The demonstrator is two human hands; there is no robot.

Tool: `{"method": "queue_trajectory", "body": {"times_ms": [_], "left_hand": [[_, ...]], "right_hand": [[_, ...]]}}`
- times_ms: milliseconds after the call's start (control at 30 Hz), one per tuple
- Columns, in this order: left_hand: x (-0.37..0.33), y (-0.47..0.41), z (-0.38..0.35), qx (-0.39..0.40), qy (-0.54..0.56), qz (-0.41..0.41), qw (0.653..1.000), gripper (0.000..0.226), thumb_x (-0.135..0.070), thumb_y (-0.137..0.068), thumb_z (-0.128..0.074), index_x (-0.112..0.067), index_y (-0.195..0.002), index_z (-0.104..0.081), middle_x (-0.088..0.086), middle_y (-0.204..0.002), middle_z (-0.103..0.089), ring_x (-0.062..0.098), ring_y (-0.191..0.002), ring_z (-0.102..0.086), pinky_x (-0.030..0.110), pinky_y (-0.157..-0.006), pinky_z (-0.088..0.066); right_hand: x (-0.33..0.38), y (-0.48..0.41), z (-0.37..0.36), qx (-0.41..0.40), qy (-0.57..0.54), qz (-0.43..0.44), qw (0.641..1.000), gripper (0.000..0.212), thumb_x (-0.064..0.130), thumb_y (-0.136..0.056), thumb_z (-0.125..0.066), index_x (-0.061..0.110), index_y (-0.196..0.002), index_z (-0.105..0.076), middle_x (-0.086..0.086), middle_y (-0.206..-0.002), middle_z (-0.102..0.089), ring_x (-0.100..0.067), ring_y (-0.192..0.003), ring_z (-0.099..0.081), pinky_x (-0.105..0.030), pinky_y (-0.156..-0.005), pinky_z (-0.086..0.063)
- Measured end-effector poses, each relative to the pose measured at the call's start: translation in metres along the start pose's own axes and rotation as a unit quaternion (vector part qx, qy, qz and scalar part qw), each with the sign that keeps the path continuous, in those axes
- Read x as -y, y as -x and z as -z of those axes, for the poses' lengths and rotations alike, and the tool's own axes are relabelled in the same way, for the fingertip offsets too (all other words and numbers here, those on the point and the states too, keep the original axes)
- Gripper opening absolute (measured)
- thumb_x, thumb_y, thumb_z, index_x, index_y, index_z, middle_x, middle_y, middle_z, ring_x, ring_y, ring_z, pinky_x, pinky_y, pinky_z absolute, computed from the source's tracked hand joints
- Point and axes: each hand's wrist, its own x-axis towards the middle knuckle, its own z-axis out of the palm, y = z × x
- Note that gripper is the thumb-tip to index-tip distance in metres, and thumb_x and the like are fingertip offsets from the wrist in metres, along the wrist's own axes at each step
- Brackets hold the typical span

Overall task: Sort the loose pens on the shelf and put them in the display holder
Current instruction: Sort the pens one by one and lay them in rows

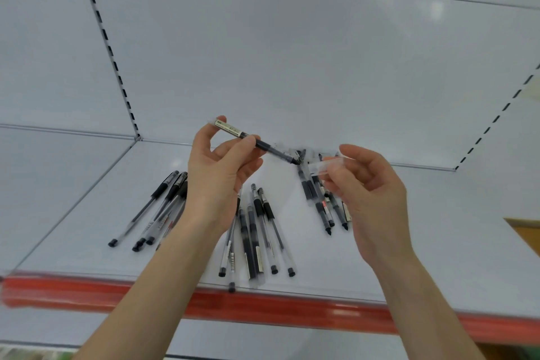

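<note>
At frame centre, the left hand (217,172) pinches a light, stiff black-ink pen (257,142) mid-barrel; the right hand (368,193) pinches probably its clear cap (328,166) (slippery plastic).

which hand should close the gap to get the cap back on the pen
Right, probably. The right hand pinches only the light clear cap, its mouth already near the pen tip; the left hand can simply hold steady.

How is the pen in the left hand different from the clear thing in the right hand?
The pen in the left hand is long, with a dark barrel and a label; the clear cap in the right hand is short and see-through. The pen's tip is bare and slants down toward the cap, while the cap lies nearly level. Both are held up above the shelf.
</note>
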Motion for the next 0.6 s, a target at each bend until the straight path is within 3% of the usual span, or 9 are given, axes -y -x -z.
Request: {"method": "queue_trajectory", "body": {"times_ms": [400,600], "left_hand": [[0.005,0.004,-0.003,-0.013,0.0,0.014,1.0,0.031,0.001,-0.085,-0.058,-0.012,-0.111,-0.046,0.008,-0.084,-0.068,0.018,-0.075,-0.068,0.021,-0.063,-0.054],[0.0,0.004,0.0,0.03,-0.01,0.05,0.998,0.009,-0.004,-0.086,-0.057,-0.011,-0.083,-0.052,0.007,-0.075,-0.071,0.023,-0.075,-0.071,0.023,-0.063,-0.056]], "right_hand": [[-0.009,0.009,-0.017,-0.023,-0.077,-0.047,0.996,0.009,0.003,-0.083,-0.063,0.011,-0.087,-0.062,-0.008,-0.082,-0.071,-0.014,-0.076,-0.071,-0.015,-0.067,-0.053],[-0.012,0.005,-0.015,-0.023,-0.117,-0.077,0.99,0.008,0.002,-0.085,-0.059,0.009,-0.088,-0.061,-0.007,-0.081,-0.068,-0.015,-0.074,-0.071,-0.016,-0.067,-0.054]]}}
